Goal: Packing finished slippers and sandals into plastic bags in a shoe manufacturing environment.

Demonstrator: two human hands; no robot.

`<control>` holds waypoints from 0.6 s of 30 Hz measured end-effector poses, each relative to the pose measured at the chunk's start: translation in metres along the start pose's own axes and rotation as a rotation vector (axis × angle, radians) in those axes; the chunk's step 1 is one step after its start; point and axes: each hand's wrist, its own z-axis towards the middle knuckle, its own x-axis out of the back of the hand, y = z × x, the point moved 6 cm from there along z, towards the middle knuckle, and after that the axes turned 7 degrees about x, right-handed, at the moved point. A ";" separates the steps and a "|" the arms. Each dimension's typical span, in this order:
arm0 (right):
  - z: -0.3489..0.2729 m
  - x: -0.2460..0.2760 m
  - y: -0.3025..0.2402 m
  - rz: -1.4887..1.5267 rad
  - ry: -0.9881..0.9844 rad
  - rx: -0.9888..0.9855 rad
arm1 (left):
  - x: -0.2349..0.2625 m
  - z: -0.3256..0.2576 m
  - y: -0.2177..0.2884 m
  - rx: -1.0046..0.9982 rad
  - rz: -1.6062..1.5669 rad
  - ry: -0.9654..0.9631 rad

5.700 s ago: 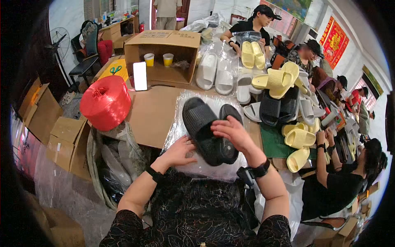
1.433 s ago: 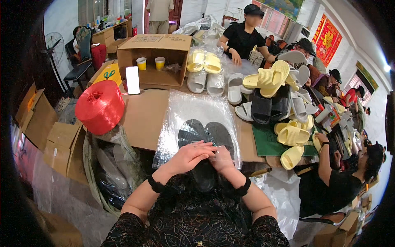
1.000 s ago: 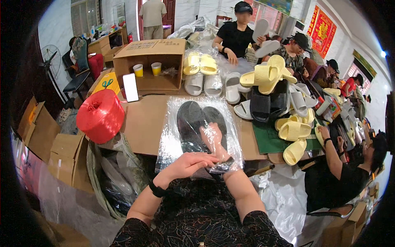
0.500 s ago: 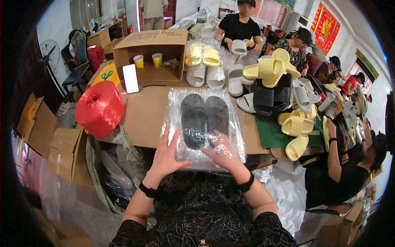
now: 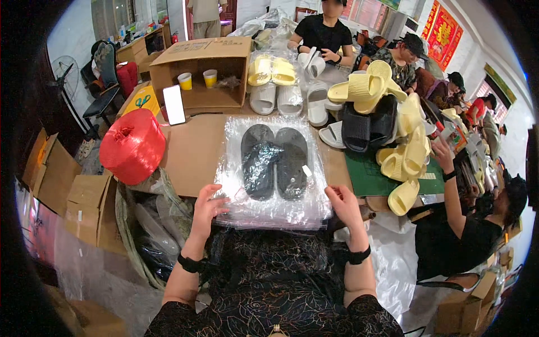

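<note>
In front of me a pair of black slippers (image 5: 291, 168) lies side by side in a clear plastic bag (image 5: 315, 196), on top of a stack of similar bags. The plastic is wrinkled and glossy over the soles. At the near left edge of the bag is my left hand (image 5: 208, 209), its fingers loosely bent and apart, with nothing in them. My right hand (image 5: 346, 206) is beside the right edge, thumb and fingers spread; it appears to hold nothing. Both hands are off the slippers.
A red twine roll (image 5: 133, 147) and a cardboard box (image 5: 200, 101) with two cups stand left. A white-screened phone (image 5: 174, 105) leans upright by the box. Yellow slippers (image 5: 403, 196), white ones and black ones are heaped right, partly on a green mat (image 5: 365, 180). Co-workers sit beyond.
Both hands have drawn back from the bagged slippers and apart, out to its two sides. At right, a co-worker's hand has moved up, and more yellow slippers lie on the heap.
</note>
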 end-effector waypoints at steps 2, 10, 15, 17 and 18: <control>-0.001 -0.014 -0.006 -0.100 -0.067 -0.020 | 0.007 0.005 -0.011 0.195 -0.076 0.058; 0.004 -0.020 0.038 0.169 -0.216 0.006 | -0.004 0.015 -0.029 0.354 0.062 -0.015; 0.000 -0.013 0.034 0.114 -0.270 -0.036 | -0.009 0.017 -0.025 0.312 0.028 -0.012; -0.001 -0.013 0.031 0.157 -0.292 -0.073 | -0.010 0.016 -0.019 0.371 0.282 -0.059; -0.001 -0.015 0.031 0.200 -0.314 -0.108 | -0.011 0.014 -0.016 0.371 0.283 -0.059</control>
